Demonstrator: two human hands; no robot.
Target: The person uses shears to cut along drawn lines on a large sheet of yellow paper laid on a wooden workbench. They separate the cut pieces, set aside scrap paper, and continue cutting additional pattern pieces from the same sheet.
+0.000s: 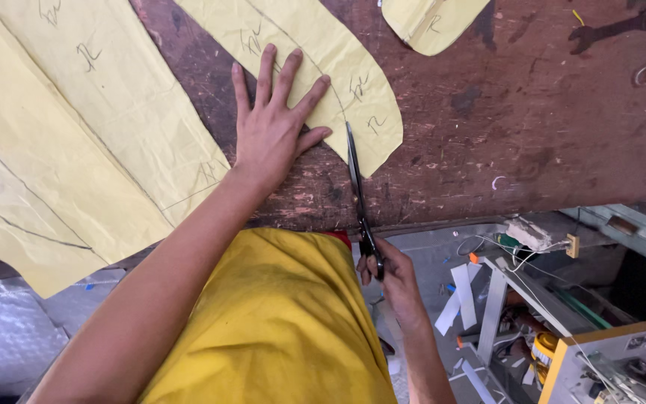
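**Operator:** Yellow paper, item one: a curved pattern piece [315, 67], thin and creased, with pencil lines and handwritten marks on it. It lies flat on the worn brown worktable [502, 127], its rounded end toward the table's near edge. From my remote view I judge it light, limp and easy to tear or shift, so it is best pinned flat from above, close beside the cut, not pinched or lifted.

**Clerk:** And the hands?

**Operator:** Left hand [271, 131]: fingers spread wide, palm down. The fingertips press on the piece's left part; the palm sits on bare wood just beside it. Right hand [390, 277]: below the table edge, closed round the handles of the black scissors [358, 191]. The blades run up over the edge and meet the paper's lower rim, just right of the left thumb, near a drawn curve. Whether the blades are parted I cannot tell; seen edge-on, they read as a single dark line.

**Clerk:** Other entries?

**Operator:** A large yellow sheet [76, 135] at far left, ruled with pencil lines. A smaller yellow piece [431, 22] at the top edge. A spanner [611, 30] at top right. The person's yellow garment [278, 322] below. White paper offcuts [463, 295] and wiring on the floor to the right.
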